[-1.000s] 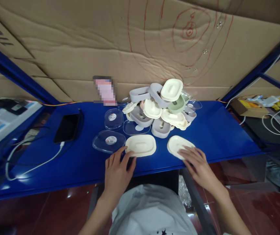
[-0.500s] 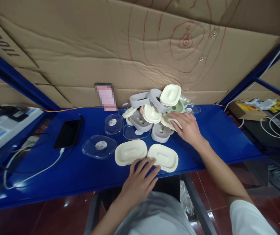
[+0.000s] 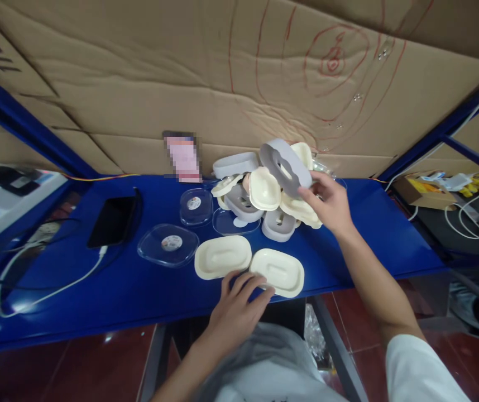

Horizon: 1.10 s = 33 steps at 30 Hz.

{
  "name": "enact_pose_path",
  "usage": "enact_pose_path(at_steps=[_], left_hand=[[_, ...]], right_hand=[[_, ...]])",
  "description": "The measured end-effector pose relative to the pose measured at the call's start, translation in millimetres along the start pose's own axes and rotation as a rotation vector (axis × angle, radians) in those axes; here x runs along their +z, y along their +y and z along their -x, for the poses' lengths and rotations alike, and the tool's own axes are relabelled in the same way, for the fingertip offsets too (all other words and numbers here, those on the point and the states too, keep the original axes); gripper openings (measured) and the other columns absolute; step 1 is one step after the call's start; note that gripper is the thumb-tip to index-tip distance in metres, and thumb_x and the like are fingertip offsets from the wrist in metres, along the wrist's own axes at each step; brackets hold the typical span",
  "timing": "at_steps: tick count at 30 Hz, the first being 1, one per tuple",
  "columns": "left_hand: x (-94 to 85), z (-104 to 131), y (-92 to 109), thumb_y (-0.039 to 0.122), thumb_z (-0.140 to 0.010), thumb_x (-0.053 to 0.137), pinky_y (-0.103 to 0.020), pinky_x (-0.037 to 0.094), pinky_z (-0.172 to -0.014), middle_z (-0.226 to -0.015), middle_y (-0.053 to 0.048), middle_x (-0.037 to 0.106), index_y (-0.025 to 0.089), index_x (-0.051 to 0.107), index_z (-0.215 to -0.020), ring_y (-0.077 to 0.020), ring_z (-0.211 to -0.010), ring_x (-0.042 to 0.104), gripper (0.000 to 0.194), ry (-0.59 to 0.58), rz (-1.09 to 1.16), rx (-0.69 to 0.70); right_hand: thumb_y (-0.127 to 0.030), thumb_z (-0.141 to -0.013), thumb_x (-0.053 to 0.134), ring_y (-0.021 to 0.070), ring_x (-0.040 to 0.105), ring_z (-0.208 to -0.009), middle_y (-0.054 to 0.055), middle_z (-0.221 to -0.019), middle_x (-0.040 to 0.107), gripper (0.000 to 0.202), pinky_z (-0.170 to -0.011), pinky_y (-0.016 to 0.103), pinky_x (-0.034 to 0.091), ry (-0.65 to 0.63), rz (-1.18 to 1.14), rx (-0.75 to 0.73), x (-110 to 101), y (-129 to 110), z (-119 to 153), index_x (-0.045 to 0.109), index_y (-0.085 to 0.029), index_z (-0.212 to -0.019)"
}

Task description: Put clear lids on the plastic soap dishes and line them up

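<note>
My right hand (image 3: 328,202) pinches the lower right end of a grey oval piece (image 3: 285,169) with a hole in it, tilted above a pile. In that pile lie grey holders (image 3: 279,225), a small cream dish (image 3: 264,190) and a wavy cream piece (image 3: 300,211). Near the front edge, two cream oval trays sit side by side, one on the left (image 3: 223,257) and one on the right (image 3: 280,272). My left hand (image 3: 242,298) rests at their near rims, fingers spread, holding nothing.
Clear plastic lids (image 3: 168,244) with round labels lie left of the pile on the blue table (image 3: 139,290). A black phone (image 3: 113,221) with a white cable is further left. Another phone (image 3: 183,157) leans on the cardboard (image 3: 139,84) behind.
My right hand has taken hold of the grey oval piece and raised its far end. The cream dish at the back of the pile sits further behind it. My left hand has barely moved.
</note>
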State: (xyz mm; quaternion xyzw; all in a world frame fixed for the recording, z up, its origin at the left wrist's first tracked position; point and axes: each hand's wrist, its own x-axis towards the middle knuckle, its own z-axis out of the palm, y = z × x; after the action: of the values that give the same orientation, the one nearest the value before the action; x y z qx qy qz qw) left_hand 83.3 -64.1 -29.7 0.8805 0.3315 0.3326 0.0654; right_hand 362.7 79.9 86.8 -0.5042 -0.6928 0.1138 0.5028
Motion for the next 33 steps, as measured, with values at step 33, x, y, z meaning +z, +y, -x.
enact_pose_path(at_steps=[33], left_hand=[[-125.9,60.7,-139.5,0.043,-0.111,0.053,-0.07,0.044,-0.118,-0.162,-0.002,0.059,0.034,0.061,-0.149,-0.0421,-0.146,0.057,0.041,-0.133,-0.328,-0.388]], right_hand=[[-0.011,-0.105,0.058,0.0258,0.066,-0.139,0.008,-0.143,0.074,0.043,-0.124,0.056,0.04,-0.519,0.357,-0.272,-14.5,-31.4,207.5,0.058,-0.027,-0.144]])
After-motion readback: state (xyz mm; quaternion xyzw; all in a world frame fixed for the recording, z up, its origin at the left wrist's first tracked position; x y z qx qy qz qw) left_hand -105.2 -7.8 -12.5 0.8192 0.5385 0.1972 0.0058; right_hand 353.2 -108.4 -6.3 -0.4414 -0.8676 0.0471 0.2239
